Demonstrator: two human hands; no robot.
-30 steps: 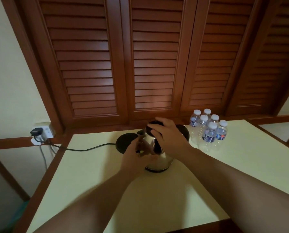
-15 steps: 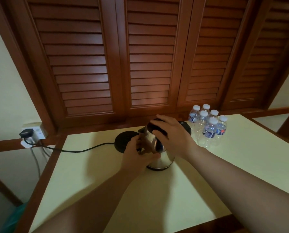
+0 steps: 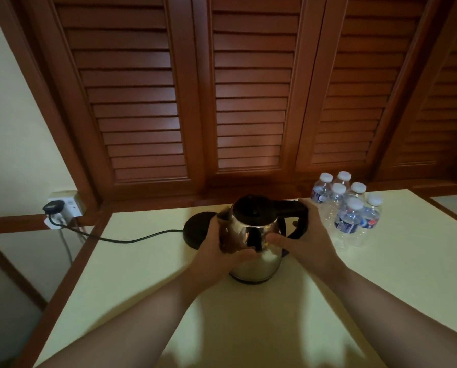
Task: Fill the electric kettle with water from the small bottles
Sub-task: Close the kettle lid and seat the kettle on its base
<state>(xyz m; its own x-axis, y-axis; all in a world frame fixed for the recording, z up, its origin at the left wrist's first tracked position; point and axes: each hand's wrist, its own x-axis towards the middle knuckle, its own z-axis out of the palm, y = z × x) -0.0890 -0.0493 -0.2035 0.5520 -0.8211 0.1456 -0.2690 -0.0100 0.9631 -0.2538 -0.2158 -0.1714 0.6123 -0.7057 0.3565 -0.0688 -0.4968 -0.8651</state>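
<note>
Two hands: both are on the electric kettle (image 3: 256, 243), one to each side, forearms reaching in from the near edge of the desk (image 3: 142, 274).
Left hand (image 3: 216, 251): fingers curled round the kettle's left flank below the spout, pressed to the steel wall.
Right hand (image 3: 308, 240): thumb laid on the front of the steel body, fingers curled round behind the black handle (image 3: 300, 221) on the kettle's right side.
Kettle: stands upright on the desk, off its base, near the middle of the desk; polished steel body, black lid (image 3: 253, 211) closed on top, so what is inside cannot be seen.
Base (image 3: 195, 231): round black plate just behind and left of the kettle, flat on the desk, partly hidden by the left hand.
Cord (image 3: 131, 237): black, runs from the base leftward over the desk edge to a plug (image 3: 52, 208) in the white wall socket (image 3: 69, 205).
Small bottles (image 3: 348, 213): six clear plastic ones, white caps on, blue labels, clustered upright just right of the right hand at the far side of the desk; water level inside is hard to read.
Shutters (image 3: 248, 88): brown louvred wooden panels behind the desk.
</note>
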